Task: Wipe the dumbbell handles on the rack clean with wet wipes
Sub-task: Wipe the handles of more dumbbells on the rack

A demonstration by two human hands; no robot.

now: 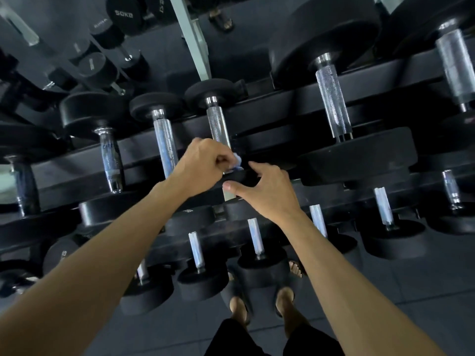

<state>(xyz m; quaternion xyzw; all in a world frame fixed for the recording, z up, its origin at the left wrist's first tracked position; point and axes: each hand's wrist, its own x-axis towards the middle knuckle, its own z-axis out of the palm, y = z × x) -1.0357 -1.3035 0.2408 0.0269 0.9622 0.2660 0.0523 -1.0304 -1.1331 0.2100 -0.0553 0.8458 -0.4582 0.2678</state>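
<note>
My left hand (pixel 205 160) is clenched around a small bluish wet wipe (pixel 237 160), which peeks out at the fingertip side of the fist, right at the near end of a knurled dumbbell handle (pixel 219 125) that runs away from the knuckles up to its far head. My right hand (pixel 264 187) sits just beside the left, thumb and fingers curled over the edge of that dumbbell's near head (pixel 240 177), apparently steadying it on the rack (pixel 257 111). The risk I see from here is the wipe being so bunched up that only a corner meets the steel, so the pass would skim the knurling and leave the underside untouched. A hard push along the handle could also roll the dumbbell in its cradle, and my right fingers lie close to the neighbouring big head (pixel 357 155), where they could get nipped. Another handle (pixel 165 145) just outside my left wrist looks bluish-streaked, possibly damp; I cannot tell for sure. No wipe packet or bin appears anywhere near either hand, so I can report no containers or contents.
</note>
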